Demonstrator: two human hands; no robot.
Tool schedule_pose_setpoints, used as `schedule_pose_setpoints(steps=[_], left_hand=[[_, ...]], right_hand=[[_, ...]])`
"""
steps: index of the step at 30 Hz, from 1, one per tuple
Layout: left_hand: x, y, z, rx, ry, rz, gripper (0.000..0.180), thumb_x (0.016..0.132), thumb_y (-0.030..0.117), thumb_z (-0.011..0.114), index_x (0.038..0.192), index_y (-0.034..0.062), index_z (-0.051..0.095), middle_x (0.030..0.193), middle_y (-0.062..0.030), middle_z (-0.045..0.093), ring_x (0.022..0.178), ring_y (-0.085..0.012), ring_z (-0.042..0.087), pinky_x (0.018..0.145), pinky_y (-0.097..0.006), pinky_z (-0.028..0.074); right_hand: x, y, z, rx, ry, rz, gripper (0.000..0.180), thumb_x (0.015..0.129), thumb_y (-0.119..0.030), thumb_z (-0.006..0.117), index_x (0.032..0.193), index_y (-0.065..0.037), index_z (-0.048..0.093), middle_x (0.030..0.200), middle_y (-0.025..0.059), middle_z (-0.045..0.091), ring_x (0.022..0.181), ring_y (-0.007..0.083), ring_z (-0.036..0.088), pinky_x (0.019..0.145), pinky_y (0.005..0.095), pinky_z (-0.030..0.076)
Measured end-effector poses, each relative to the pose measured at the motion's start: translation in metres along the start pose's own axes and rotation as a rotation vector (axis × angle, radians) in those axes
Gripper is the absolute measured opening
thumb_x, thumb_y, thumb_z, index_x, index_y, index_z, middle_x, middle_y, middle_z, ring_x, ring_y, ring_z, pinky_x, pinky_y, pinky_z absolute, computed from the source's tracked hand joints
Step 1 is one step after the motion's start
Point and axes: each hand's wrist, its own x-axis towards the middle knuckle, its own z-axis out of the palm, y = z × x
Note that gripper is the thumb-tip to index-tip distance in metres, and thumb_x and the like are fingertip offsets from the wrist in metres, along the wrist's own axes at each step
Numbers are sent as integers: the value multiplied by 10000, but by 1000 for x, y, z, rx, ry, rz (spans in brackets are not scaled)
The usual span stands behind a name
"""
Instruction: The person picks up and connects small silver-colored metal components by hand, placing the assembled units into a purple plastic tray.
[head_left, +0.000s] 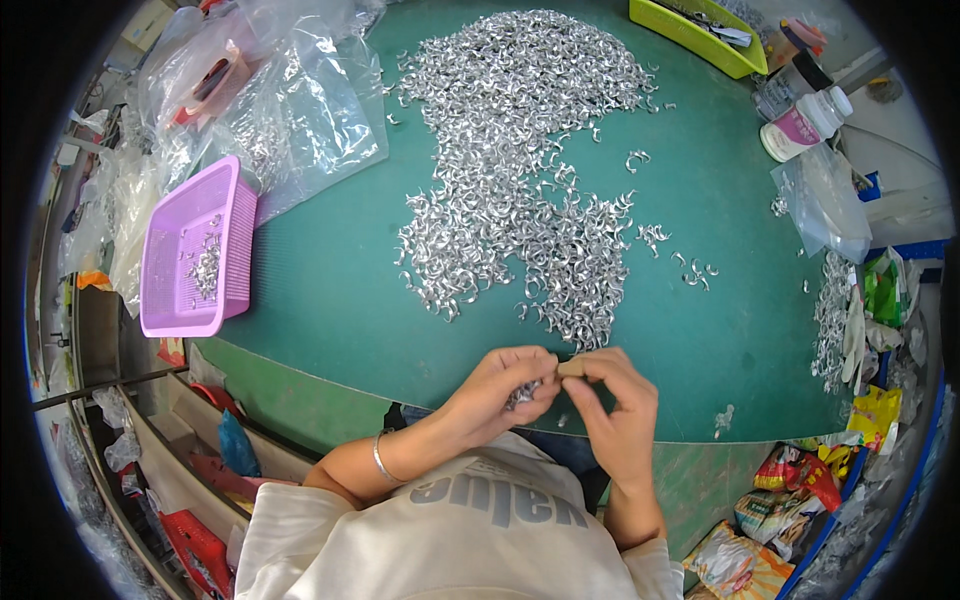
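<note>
A big heap of small silver curved metal pieces (525, 80) spreads from the far side of the green table (340, 290) toward me. At its near end, both hands meet over the table's front edge. My left hand (508, 385) is closed around several of these metal pieces (522, 394), which show between its fingers. Thumb and forefinger of my right hand (612, 390) come together right beside the left fingertips. Something tan covers the right forefinger's tip. Whatever lies in that pinch is too small to make out.
On the left stands a pink-purple plastic basket (235, 270) with a few metal pieces inside, near clear plastic bags (320, 120). A yellow-green tray (700, 38) and a white bottle (806, 124) are at the far right. More pieces (830, 320) lie along the right edge.
</note>
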Motion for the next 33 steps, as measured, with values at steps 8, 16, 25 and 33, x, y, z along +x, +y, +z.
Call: schedule_pose_setpoints(steps=[8, 16, 25, 33], left_hand=[[-12, 1, -5, 67, 178, 293, 308, 926, 256, 434, 699, 48, 440, 586, -2, 364, 444, -47, 285, 372, -174, 206], [-43, -4, -20, 217, 156, 479, 308, 920, 196, 442, 662, 28, 447, 559, 1, 347, 429, -44, 269, 365, -181, 191], [-65, -11, -25, 209, 185, 548, 281, 909, 221, 461, 688, 48, 456, 553, 12, 336, 424, -41, 262, 362, -175, 181], [-79, -15, -31, 188, 214, 591, 275, 905, 234, 469, 694, 57, 462, 553, 12, 349, 420, -42, 272, 361, -179, 189]], right_hand=[[-22, 26, -3, -190, 267, -211, 109, 686, 94, 596, 785, 48, 588, 755, 128, 583, 680, 250, 548, 630, 312, 446], [-108, 73, 7, -289, -183, -205, 100, 725, -1, 599, 820, 23, 620, 774, 133, 608, 693, 282, 582, 641, 324, 457], [-96, 116, 31, -491, -207, 106, 190, 795, -100, 571, 959, -15, 611, 957, 198, 592, 908, 376, 534, 789, 395, 417], [-81, 84, 36, -209, -473, 15, 182, 763, -79, 601, 934, -19, 619, 911, 161, 598, 851, 331, 555, 780, 377, 420]])
